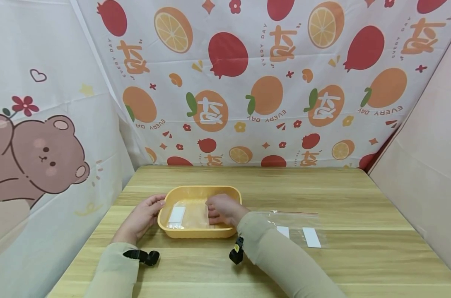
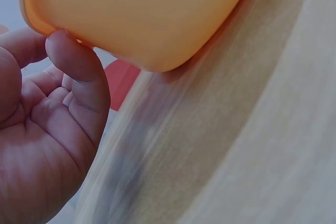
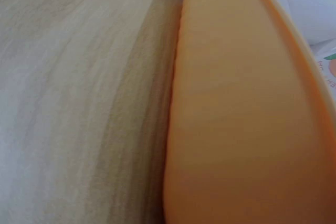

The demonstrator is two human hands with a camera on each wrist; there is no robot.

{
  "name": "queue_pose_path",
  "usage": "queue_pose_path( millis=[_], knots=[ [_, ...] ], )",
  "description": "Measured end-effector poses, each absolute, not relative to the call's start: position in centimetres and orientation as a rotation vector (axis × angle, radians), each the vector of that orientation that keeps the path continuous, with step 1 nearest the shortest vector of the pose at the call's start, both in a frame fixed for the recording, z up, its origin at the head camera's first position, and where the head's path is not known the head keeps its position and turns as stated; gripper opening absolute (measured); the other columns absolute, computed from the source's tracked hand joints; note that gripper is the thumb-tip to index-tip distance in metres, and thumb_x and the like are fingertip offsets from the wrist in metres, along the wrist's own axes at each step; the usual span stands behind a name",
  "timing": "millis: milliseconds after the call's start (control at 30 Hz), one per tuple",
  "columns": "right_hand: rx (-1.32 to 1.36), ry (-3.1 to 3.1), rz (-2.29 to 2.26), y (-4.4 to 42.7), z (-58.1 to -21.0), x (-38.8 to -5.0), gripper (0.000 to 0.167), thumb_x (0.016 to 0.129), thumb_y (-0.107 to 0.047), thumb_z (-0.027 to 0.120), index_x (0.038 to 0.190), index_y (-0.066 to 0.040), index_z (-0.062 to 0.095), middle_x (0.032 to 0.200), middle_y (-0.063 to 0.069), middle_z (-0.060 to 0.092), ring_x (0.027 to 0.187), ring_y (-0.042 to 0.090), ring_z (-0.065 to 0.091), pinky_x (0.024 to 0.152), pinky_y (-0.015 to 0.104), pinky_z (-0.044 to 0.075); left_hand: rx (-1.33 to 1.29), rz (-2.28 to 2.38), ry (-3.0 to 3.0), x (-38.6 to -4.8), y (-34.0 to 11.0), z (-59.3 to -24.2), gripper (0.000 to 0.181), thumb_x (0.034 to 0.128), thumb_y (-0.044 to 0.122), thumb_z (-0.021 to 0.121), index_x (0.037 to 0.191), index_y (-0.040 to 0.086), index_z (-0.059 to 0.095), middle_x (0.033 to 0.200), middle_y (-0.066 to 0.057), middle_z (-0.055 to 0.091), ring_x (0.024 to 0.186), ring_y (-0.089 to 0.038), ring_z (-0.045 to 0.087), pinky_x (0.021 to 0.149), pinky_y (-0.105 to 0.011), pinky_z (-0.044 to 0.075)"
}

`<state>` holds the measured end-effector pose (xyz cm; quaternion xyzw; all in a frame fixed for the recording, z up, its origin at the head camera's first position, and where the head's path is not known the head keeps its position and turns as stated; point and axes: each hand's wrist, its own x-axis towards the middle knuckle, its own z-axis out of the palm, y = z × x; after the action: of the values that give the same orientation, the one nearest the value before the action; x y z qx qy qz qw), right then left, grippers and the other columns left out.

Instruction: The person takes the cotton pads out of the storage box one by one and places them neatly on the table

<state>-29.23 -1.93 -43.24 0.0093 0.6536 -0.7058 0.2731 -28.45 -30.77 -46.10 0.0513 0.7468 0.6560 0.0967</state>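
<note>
A yellow plastic basin (image 1: 199, 234) stands on the table. My left hand (image 1: 145, 215) holds its left end, thumb and finger pinching the rim, as the left wrist view shows close up. Inside the basin lies a clear plastic zip bag (image 1: 195, 213) with a white label (image 1: 177, 215) at its left. My right hand (image 1: 227, 210) reaches in over the right side, its curled fingers gripping the bag's right edge; the fingertips are partly hidden. The right wrist view shows only the basin's outer wall (image 3: 247, 98) and the table, not the hand's grip.
Right of the basin, partly behind my right sleeve, clear zip bags (image 1: 296, 219) with white labels (image 1: 312, 237) lie flat on the wooden table (image 1: 359, 256). A fruit-print cloth (image 1: 229, 54) hangs behind the table, and a bear-print cloth (image 1: 46, 153) on the left.
</note>
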Motion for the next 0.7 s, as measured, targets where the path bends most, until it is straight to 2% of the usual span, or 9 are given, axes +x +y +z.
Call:
queue_pose_path(
  millis=[167, 267, 333, 433, 567, 700],
  knots=[
    [-0.05, 1.747, -1.854, -2.19, -43.83, -29.37, 0.027, 0.095, -0.009, 0.059, 0.117, 0.005, 0.054, 0.101, 0.019, 0.064, 0.084, 0.029, 0.065, 0.072, 0.043, 0.058, 0.152, 1.944, 2.217, -28.39, -30.69, -45.91, 0.052, 0.1102, 0.024, 0.046, 0.15, -0.008, 0.035, 0.143, -0.029, 0.044, 0.109, -0.017, 0.061, 0.085, -0.033, 0.057],
    [-0.107, 1.774, -1.799, -2.24, -43.95, -29.43, 0.015, 0.096, -0.009, 0.06, 0.107, 0.002, 0.059, 0.092, 0.014, 0.064, 0.076, 0.024, 0.062, 0.065, 0.036, 0.056, 0.146, 1.949, 2.211, -28.37, -30.77, -46.0, 0.052, 0.1102, 0.024, 0.046, 0.15, -0.007, 0.035, 0.144, -0.029, 0.043, 0.109, -0.016, 0.061, 0.085, -0.033, 0.057],
    [-0.149, 1.805, -1.747, -2.24, -43.94, -29.42, 0.015, 0.098, -0.011, 0.06, 0.105, 0.003, 0.063, 0.09, 0.012, 0.065, 0.074, 0.022, 0.062, 0.064, 0.033, 0.055, 0.151, 1.949, 2.213, -28.32, -30.79, -46.03, 0.052, 0.1101, 0.024, 0.046, 0.15, -0.008, 0.035, 0.144, -0.029, 0.043, 0.109, -0.016, 0.061, 0.085, -0.033, 0.057],
    [-0.203, 1.841, -1.686, -2.21, -43.97, -29.36, 0.024, 0.098, -0.011, 0.062, 0.116, 0.004, 0.064, 0.093, 0.014, 0.069, 0.075, 0.022, 0.063, 0.064, 0.032, 0.054, 0.167, 1.942, 2.218, -28.28, -30.76, -46.04, 0.053, 0.1101, 0.024, 0.046, 0.15, -0.009, 0.034, 0.144, -0.03, 0.043, 0.108, -0.015, 0.061, 0.085, -0.032, 0.057],
    [-0.244, 1.829, -1.691, -2.27, -44.01, -29.21, 0.045, 0.097, -0.006, 0.063, 0.138, 0.007, 0.054, 0.104, 0.017, 0.069, 0.084, 0.024, 0.067, 0.071, 0.033, 0.058, 0.173, 1.951, 2.212, -28.25, -30.66, -45.98, 0.053, 0.1101, 0.024, 0.046, 0.15, -0.01, 0.034, 0.143, -0.029, 0.044, 0.108, -0.015, 0.061, 0.085, -0.031, 0.057],
    [-0.232, 1.765, -1.764, -2.38, -43.8, -29.05, 0.048, 0.099, -0.004, 0.061, 0.144, 0.007, 0.048, 0.113, 0.018, 0.068, 0.095, 0.03, 0.069, 0.08, 0.038, 0.06, 0.173, 1.967, 2.2, -28.21, -30.65, -45.9, 0.053, 0.1101, 0.023, 0.046, 0.15, -0.009, 0.034, 0.142, -0.028, 0.045, 0.107, -0.014, 0.06, 0.085, -0.031, 0.056]
  ],
)
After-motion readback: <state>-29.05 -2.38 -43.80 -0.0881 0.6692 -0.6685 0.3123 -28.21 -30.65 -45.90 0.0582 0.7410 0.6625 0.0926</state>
